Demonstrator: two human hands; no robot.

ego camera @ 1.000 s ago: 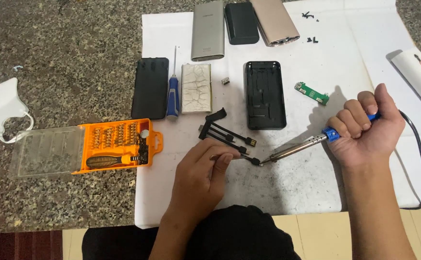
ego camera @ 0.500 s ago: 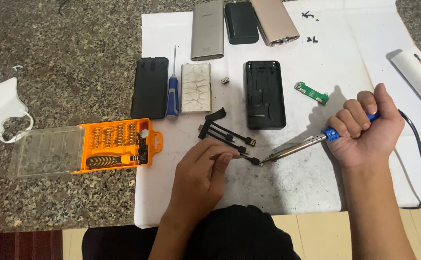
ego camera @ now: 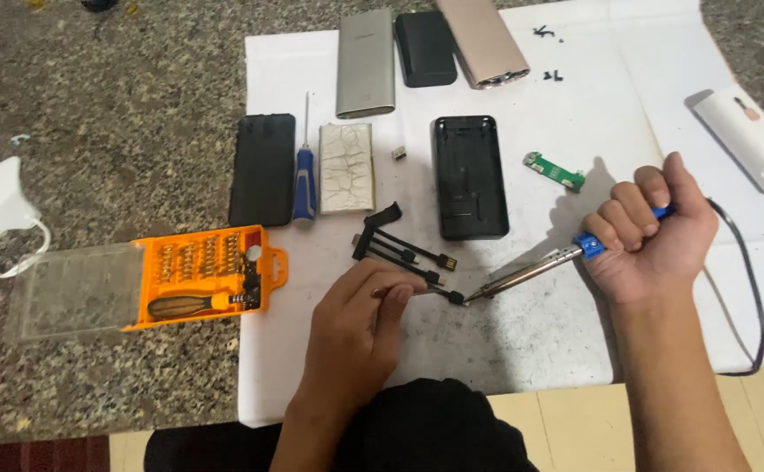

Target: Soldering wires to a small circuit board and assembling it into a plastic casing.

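My right hand [ego camera: 648, 232] grips a blue-handled soldering iron [ego camera: 530, 273], its metal tip pointing left and touching the end of a black cable plug. My left hand [ego camera: 360, 332] pinches that plug of a black multi-headed cable [ego camera: 399, 245] on the white paper sheet [ego camera: 522, 341]. The iron's black cord [ego camera: 749, 288] loops off to the right. An open black power bank shell [ego camera: 469, 175] lies just beyond the cable, with a small green circuit board [ego camera: 555, 171] to its right.
An orange screwdriver bit case [ego camera: 203, 275] with a clear lid lies at left. A blue screwdriver [ego camera: 304, 175], a black cover [ego camera: 262, 170], a silver battery cell [ego camera: 347, 166], several power banks at the top and a white device [ego camera: 744, 135] surround the work spot.
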